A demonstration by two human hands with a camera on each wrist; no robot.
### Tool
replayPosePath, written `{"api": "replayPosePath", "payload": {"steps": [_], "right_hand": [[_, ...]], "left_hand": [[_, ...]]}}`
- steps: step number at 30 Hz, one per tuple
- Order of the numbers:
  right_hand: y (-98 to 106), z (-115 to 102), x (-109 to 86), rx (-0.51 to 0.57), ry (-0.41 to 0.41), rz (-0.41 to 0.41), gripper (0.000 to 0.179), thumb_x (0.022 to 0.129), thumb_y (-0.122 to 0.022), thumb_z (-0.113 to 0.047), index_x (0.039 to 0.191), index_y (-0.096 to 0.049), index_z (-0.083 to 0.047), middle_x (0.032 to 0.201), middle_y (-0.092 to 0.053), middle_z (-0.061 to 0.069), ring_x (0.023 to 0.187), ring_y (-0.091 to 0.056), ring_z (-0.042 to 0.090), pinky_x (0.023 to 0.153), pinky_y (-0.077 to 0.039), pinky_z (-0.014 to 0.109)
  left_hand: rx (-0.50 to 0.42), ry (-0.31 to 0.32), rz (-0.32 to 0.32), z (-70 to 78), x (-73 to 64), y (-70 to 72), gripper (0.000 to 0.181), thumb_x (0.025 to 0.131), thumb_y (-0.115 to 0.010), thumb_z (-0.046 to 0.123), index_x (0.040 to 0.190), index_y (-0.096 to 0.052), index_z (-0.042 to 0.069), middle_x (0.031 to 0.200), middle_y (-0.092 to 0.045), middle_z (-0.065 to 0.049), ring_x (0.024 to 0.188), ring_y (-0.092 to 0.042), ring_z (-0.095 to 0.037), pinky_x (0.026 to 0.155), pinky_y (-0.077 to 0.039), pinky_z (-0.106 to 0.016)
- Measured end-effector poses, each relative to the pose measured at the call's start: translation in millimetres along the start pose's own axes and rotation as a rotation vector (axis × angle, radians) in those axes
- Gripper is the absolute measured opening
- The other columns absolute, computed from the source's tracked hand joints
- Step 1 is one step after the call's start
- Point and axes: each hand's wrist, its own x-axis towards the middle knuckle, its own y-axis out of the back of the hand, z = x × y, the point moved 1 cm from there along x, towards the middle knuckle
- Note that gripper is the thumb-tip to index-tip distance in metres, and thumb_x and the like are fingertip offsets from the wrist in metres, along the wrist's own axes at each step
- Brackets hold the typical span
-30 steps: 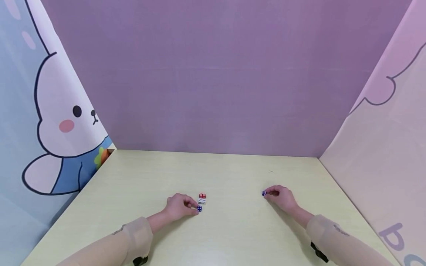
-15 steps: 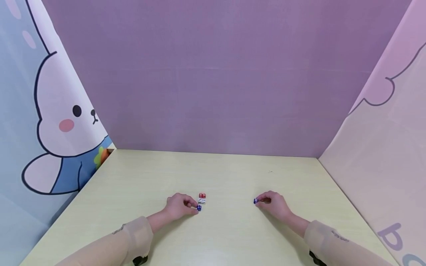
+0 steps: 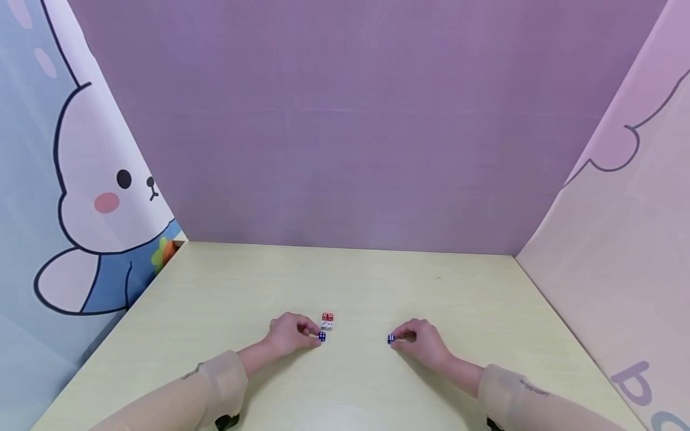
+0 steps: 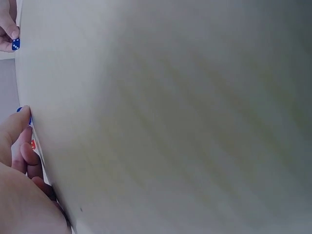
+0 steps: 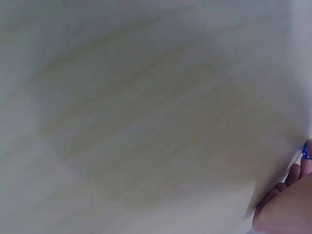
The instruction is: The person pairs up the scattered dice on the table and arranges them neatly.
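In the head view my left hand (image 3: 291,334) pinches a small blue die (image 3: 322,336) with white pips between thumb and finger. Just behind that die sit a white die (image 3: 326,325) and, beyond it, a red die (image 3: 327,316). To the right, my right hand (image 3: 423,342) pinches a second blue die (image 3: 391,339) at its fingertips. A gap of tabletop lies between the two blue dice. The left wrist view catches the right hand's blue die (image 4: 16,44) at its upper left, while the thumb partly covers the left hand's die.
The pale wooden table (image 3: 356,389) stretches under both hands. A purple panel (image 3: 345,131) rises at its back edge. A cartoon-printed cloth (image 3: 108,209) stands along the left side and a pale printed cloth (image 3: 620,251) along the right.
My right hand has moved left and nearer to me, bringing its blue die level with the left hand's die. The left hand and the red and white dice have hardly moved.
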Motion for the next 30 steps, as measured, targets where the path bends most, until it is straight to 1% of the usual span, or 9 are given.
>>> {"api": "replayPosePath", "payload": {"steps": [5,11,17,22,30], "right_hand": [[-12,-14,2.1,0.012,0.040,-0.023,0.016,0.068,-0.075,-0.015,0.083,-0.068,-0.014,0.081,-0.062,-0.004,0.079,-0.053,0.012,0.070,-0.044,0.021],[-28,-32,7.4,0.034,0.099,-0.077,0.016,0.069,-0.075,-0.014,0.084,-0.068,-0.011,0.081,-0.063,-0.002,0.078,-0.054,0.012,0.070,-0.046,0.022],[-44,-49,15.0,0.033,0.130,-0.120,0.017,0.069,-0.075,-0.015,0.084,-0.068,-0.012,0.081,-0.063,-0.002,0.077,-0.053,0.011,0.069,-0.044,0.021],[-54,-58,23.9,0.022,0.153,-0.128,0.016,0.068,-0.075,-0.016,0.082,-0.069,-0.011,0.079,-0.063,-0.003,0.074,-0.052,0.010,0.066,-0.042,0.020],[-67,-70,32.7,0.017,0.147,-0.134,0.016,0.068,-0.076,-0.017,0.082,-0.069,-0.012,0.078,-0.063,-0.004,0.072,-0.051,0.007,0.067,-0.041,0.020]], "left_hand": [[-0.005,0.006,0.003,1.1,-1.0,0.9,0.019,0.063,-0.078,0.033,0.076,-0.066,0.027,0.060,-0.055,0.010,0.064,-0.049,-0.010,0.088,-0.020,-0.049],[-0.001,-0.004,0.000,0.9,-0.9,1.7,0.018,0.063,-0.078,0.032,0.076,-0.066,0.028,0.060,-0.055,0.010,0.065,-0.049,-0.010,0.087,-0.020,-0.049],[-0.009,0.006,-0.004,1.1,-1.3,1.6,0.018,0.063,-0.078,0.032,0.076,-0.066,0.028,0.060,-0.055,0.010,0.065,-0.050,-0.010,0.089,-0.019,-0.050],[-0.001,0.005,0.003,2.0,-1.2,1.3,0.017,0.063,-0.078,0.032,0.076,-0.067,0.027,0.060,-0.055,0.010,0.065,-0.049,-0.010,0.087,-0.020,-0.050],[0.023,-0.010,0.015,2.5,-0.5,1.6,0.017,0.064,-0.078,0.032,0.076,-0.067,0.027,0.060,-0.054,0.011,0.064,-0.049,-0.009,0.081,-0.023,-0.045]]}}
